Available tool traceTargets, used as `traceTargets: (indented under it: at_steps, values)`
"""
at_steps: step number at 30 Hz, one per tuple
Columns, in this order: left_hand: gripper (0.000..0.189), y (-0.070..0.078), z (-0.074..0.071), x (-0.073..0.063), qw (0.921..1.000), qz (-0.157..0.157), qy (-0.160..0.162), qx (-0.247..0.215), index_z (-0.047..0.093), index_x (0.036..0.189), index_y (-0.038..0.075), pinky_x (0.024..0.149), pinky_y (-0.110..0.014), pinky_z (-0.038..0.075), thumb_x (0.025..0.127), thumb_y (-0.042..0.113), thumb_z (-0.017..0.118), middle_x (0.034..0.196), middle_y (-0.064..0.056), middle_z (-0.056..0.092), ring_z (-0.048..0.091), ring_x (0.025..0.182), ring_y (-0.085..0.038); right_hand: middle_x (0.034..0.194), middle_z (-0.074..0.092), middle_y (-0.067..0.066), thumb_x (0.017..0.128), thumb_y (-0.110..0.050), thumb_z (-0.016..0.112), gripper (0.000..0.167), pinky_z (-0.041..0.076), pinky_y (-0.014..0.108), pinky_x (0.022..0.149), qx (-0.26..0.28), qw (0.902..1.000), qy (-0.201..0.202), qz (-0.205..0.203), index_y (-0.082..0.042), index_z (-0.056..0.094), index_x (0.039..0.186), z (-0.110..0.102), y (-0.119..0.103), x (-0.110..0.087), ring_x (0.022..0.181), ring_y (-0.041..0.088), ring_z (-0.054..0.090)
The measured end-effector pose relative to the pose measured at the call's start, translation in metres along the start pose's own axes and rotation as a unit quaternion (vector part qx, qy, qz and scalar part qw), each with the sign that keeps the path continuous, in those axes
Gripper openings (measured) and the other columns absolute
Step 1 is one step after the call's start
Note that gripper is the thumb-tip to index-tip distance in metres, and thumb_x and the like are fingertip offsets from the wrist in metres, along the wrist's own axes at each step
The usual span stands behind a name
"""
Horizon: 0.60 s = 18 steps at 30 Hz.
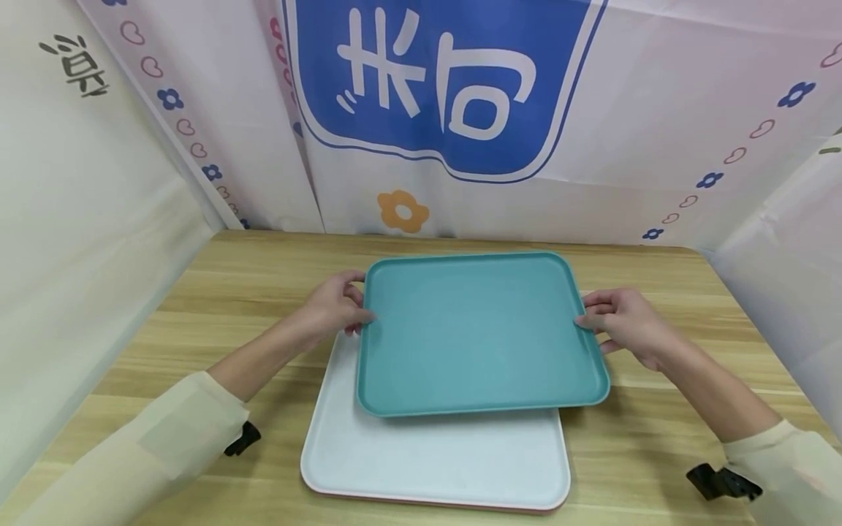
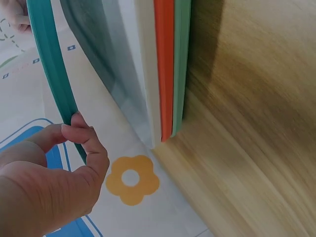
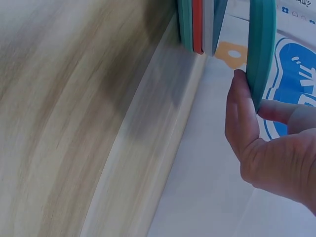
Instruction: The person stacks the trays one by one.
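A teal rectangular tray [image 1: 473, 329] with rounded corners and a low rim is held level by both hands, raised over a stack of trays. My left hand [image 1: 335, 303] pinches its left edge, thumb on top of the rim and fingers beneath. At the opposite edge, my right hand [image 1: 621, 321] grips the rim the same way. Below lies a white tray [image 1: 434, 460], partly covered by the teal one in the head view. Under the white tray, the left wrist view shows an orange-red tray [image 2: 164, 74] and a green tray [image 2: 181, 74], stacked edge to edge.
The stack stands on a wood-grain table [image 1: 230, 292]. A white cloth backdrop [image 1: 658, 109] with a blue sign print and an orange flower rises behind the table's far edge. White side panels [image 1: 85, 219] flank it left and right.
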<state>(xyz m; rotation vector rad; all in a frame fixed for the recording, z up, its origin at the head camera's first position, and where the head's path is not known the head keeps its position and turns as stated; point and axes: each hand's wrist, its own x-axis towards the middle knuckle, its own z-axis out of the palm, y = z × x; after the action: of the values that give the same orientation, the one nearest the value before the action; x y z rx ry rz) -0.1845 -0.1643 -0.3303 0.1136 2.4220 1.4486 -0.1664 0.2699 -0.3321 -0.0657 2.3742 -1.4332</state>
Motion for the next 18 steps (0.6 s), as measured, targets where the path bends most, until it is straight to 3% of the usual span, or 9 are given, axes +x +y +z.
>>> traceTargets:
  at_steps: [7,18]
  values:
    - [0.077,0.001,-0.008,-0.007,0.9997,0.017,-0.008,0.013,0.026,0.158,-0.009,0.065,-0.031,0.059,0.092,-0.008,0.065,0.101,-0.018,0.057,0.064,0.073,-0.021,0.113,0.068,0.016,0.103,-0.004,0.059,0.049,0.065,0.04,0.074,0.019,0.9997,-0.012,0.0,0.019,0.041,0.142,0.005,-0.004,-0.003,0.093,0.018,0.068]
    - [0.078,-0.003,-0.016,-0.014,0.9995,0.013,-0.026,0.009,0.022,0.16,-0.008,0.067,-0.039,0.064,0.093,-0.006,0.062,0.103,-0.019,0.054,0.067,0.073,-0.022,0.091,0.068,0.008,0.102,-0.003,0.06,0.044,0.065,0.041,0.065,0.014,0.9998,-0.014,0.0,0.012,0.038,0.138,0.017,-0.005,-0.004,0.084,0.02,0.065]
